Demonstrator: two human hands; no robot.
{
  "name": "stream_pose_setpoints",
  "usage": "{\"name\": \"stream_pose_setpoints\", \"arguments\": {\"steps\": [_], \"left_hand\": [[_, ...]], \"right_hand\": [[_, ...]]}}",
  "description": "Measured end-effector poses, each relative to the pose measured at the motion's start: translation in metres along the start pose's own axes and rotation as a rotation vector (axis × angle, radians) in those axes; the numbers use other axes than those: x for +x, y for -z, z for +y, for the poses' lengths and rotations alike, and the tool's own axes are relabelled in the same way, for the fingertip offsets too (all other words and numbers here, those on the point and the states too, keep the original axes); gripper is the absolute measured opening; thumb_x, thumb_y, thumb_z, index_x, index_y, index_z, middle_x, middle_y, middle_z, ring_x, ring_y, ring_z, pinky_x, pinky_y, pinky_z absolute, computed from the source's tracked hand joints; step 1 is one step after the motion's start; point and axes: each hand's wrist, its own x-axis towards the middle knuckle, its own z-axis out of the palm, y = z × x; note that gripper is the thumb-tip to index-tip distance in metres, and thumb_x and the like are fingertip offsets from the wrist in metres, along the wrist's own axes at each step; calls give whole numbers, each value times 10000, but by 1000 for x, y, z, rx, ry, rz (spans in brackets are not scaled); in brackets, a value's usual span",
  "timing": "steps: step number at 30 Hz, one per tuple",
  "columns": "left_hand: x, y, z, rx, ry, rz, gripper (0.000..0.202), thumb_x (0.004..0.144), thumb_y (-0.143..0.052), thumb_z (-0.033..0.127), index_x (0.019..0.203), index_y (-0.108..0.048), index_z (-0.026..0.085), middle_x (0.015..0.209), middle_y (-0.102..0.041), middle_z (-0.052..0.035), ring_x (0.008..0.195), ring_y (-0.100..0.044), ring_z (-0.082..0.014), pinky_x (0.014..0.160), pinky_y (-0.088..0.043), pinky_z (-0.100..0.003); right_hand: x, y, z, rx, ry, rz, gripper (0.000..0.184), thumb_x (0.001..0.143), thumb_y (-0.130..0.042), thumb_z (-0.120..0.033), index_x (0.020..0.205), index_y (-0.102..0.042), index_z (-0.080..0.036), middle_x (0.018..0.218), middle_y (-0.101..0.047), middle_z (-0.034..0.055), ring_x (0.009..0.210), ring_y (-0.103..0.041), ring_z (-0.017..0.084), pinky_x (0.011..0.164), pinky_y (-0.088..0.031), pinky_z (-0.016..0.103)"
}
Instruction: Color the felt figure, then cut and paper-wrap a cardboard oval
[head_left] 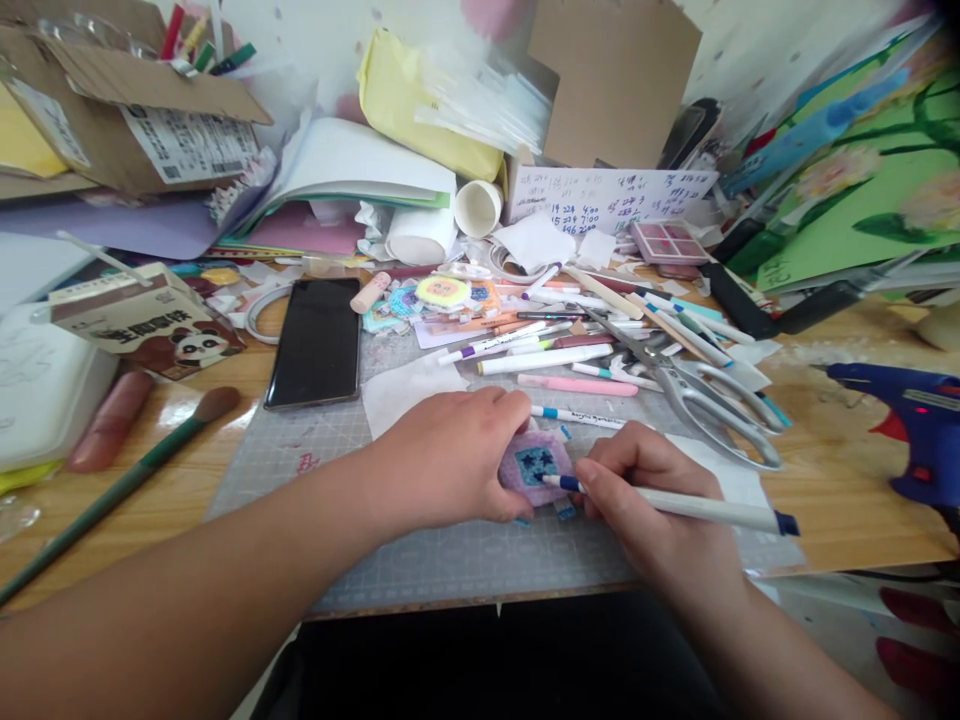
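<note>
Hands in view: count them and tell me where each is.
2. The left hand grips a purple piece above the grey mat; the right hand, to its right, holds a white marker, tip at that piece. No other hand shows.

Near the tabletop's [840,485] front edge, the left hand's [454,455] fingers [517,408] grip a small purple piece [559,452]; the right hand [652,480] holds a marker [705,507], its tip at the piece's blue square [526,462]. Farther from that edge lie a phone [315,340], pens [546,358] and scissors [694,395].
</note>
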Motion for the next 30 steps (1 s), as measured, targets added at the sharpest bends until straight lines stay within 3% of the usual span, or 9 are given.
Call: {"name": "stream_pose_setpoints", "arguments": {"steps": [11, 16, 24, 30], "left_hand": [[-1, -4, -1, 12, 13, 28, 412, 637, -717, 449, 933, -536, 227, 918, -631, -22, 791, -599, -238, 612, -393, -316], [-1, -4, 0, 20, 8, 46, 399, 640, -720, 426, 935, -545, 223, 916, -639, -18, 790, -605, -231, 613, -393, -309], [1, -4, -1, 5, 12, 56, 391, 620, -728, 413, 919, -566, 222, 895, -645, -15, 775, -610, -226, 597, -392, -299], [0, -3, 0, 15, 20, 39, 412, 631, -724, 424, 944, -556, 215, 918, -647, -24, 783, -610, -229, 604, -389, -300]], "right_hand": [[2, -2, 3, 54, -78, 56, 277, 806, -651, -318, 591, -505, -223, 510, -521, -36, 512, -486, 140, 497, -345, 274], [3, -1, 5, 217, -103, 51, 272, 808, -651, -305, 600, -497, -223, 486, -522, -45, 492, -483, 136, 480, -358, 261], [4, 0, 3, -1, -51, -51, 288, 833, -622, -350, 609, -503, -215, 526, -547, -32, 501, -480, 129, 476, -335, 259], [3, 0, 6, -35, -52, 20, 293, 814, -606, -340, 579, -477, -220, 494, -500, -46, 488, -457, 126, 475, -329, 258]]}}
